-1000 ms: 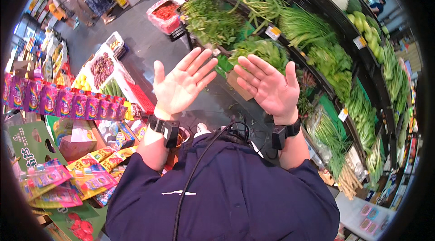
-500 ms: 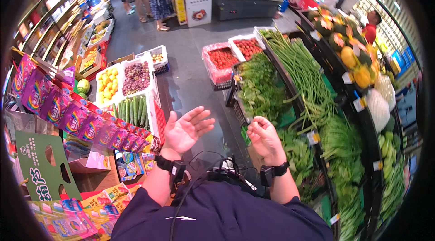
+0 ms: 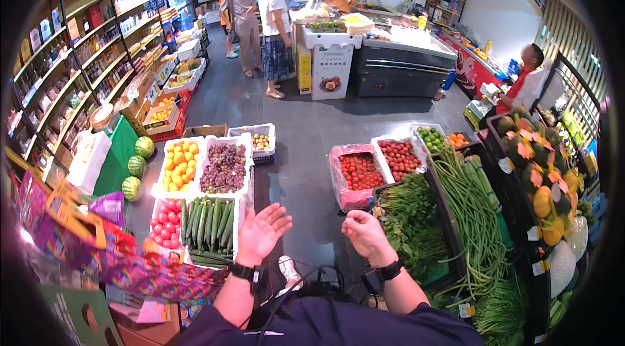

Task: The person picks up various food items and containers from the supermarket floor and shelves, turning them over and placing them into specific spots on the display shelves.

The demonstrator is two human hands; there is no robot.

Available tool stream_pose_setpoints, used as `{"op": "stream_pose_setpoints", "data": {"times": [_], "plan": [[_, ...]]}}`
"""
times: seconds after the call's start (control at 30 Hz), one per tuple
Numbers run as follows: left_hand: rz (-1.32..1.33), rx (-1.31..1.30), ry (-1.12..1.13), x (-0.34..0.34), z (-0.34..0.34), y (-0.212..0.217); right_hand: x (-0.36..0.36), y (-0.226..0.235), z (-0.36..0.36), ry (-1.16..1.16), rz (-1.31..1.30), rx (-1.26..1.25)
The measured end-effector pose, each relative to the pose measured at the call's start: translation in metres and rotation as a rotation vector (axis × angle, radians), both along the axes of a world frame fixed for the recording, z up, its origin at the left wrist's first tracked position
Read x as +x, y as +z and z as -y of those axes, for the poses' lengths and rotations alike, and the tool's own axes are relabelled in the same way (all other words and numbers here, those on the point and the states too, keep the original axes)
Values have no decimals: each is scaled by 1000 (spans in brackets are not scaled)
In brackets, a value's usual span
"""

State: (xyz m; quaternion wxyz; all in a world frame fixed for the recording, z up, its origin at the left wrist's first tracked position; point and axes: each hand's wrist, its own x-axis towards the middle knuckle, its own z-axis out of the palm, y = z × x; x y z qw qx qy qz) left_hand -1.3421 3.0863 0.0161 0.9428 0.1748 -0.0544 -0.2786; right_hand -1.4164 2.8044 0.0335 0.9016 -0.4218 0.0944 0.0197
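Observation:
My left hand [image 3: 263, 232] is held out in front of me, palm turned up and fingers stretched, with nothing in it. It is nearest to the crate of cucumbers [image 3: 209, 223], just to its left. My right hand [image 3: 366, 235] is curled closed, fingertips against the thumb, and no object shows in it. Leafy green herbs [image 3: 416, 212] lie in a black crate right beside that hand. Beyond it stand a pink-lined crate of small red tomatoes [image 3: 360, 171] and a white crate of more tomatoes [image 3: 400, 157]. Both wrists wear black bands.
Crates of yellow fruit [image 3: 179, 165], grapes [image 3: 223, 167] and pink-red tomatoes [image 3: 166, 222] stand left, near watermelons [image 3: 137, 166]. Long beans [image 3: 465, 209] and pumpkins [image 3: 543, 203] fill the right racks. Several people are around a dark counter [image 3: 403, 66]. Grey floor [image 3: 296, 138] runs between.
My view has tilted up, bringing more of the shop's far side into sight. Both hands sit lower in the picture; the left stays spread and the right stays curled.

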Motion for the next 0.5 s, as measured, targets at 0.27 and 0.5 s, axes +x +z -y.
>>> {"op": "stream_pose_setpoints", "data": {"times": [0.27, 0.5], "plan": [[-51, 73, 146, 146, -43, -39, 152, 21, -24, 24, 42, -116], [-228, 126, 426, 178, -106, -59, 285, -8, -57, 201, -152, -123]]}}
